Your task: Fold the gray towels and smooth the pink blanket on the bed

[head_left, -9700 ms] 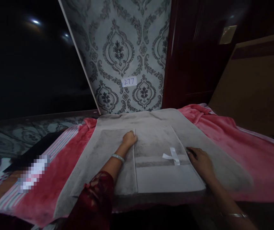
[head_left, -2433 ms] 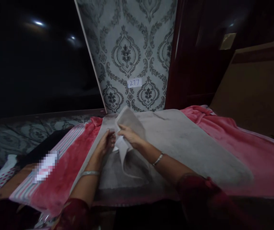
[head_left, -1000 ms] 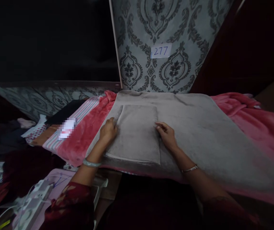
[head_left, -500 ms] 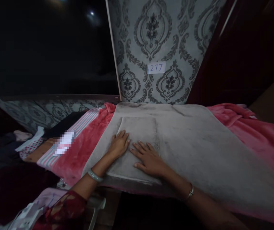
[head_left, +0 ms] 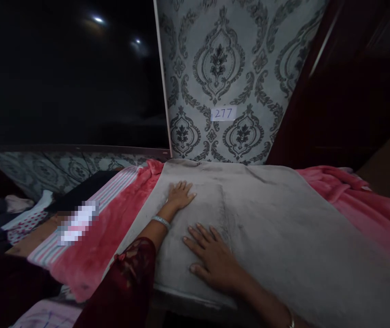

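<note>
A folded grey cloth (head_left: 198, 218) lies flat on a larger grey towel (head_left: 283, 228) spread over a pink blanket (head_left: 368, 214). My left hand (head_left: 180, 194) rests on the folded cloth's far left part, fingers spread and flat, a bangle on the wrist. My right hand (head_left: 213, 257) presses flat on its near part, fingers stretched out. Neither hand holds anything. The scene is dim.
Patterned grey wallpaper (head_left: 222, 68) with a paper label reading 277 (head_left: 223, 113) stands behind the bed. A dark wooden door (head_left: 352, 82) is at the right. Striped cloth (head_left: 113, 191) and other garments (head_left: 27, 214) lie at the left.
My left hand has slid away from me up the folded cloth, and my right hand has drawn nearer along it. Earlier, both hands folded the cloth down to this smaller size.
</note>
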The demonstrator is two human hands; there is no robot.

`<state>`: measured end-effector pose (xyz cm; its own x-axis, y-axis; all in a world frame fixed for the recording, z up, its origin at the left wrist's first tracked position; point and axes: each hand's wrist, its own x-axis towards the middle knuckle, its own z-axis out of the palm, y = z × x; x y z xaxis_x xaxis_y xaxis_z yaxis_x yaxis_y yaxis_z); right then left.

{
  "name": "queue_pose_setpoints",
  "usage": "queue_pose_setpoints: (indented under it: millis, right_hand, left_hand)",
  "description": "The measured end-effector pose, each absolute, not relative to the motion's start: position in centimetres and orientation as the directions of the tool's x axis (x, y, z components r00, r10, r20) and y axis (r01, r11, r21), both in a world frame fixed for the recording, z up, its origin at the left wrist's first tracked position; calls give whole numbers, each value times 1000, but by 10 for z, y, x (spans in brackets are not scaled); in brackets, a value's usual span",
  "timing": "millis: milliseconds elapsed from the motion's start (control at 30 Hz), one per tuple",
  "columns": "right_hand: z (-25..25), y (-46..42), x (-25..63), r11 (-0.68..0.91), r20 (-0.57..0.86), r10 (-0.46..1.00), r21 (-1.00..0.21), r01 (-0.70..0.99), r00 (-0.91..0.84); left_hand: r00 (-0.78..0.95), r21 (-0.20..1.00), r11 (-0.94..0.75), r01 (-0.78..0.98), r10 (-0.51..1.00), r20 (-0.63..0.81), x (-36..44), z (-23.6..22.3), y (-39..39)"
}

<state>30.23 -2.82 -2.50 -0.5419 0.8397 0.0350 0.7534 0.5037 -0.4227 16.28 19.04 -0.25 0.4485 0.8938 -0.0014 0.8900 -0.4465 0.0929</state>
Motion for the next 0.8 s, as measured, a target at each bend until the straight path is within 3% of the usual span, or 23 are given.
queue_pose_setpoints:
  millis: [233, 567, 700, 800]
  right_hand:
    - [-23, -29, 303, 483, 22, 844, -468, 741, -536]
    - [-23, -28, 303, 473, 35, 848, -499, 726, -528]
    - [-21, -28, 303, 478, 64, 851, -504, 719, -521]
    - [-20, -29, 305, 483, 75, 853, -493, 724, -517]
  left_hand:
    - [377, 222, -361, 906, 926, -31, 144, -6, 226]
    - [349, 243, -350, 904, 936, 49, 143, -8, 223]
    - [139, 251, -184, 950, 973, 185, 146, -2, 213]
    - [-13, 332, -44, 942, 986, 168, 142, 5, 210]
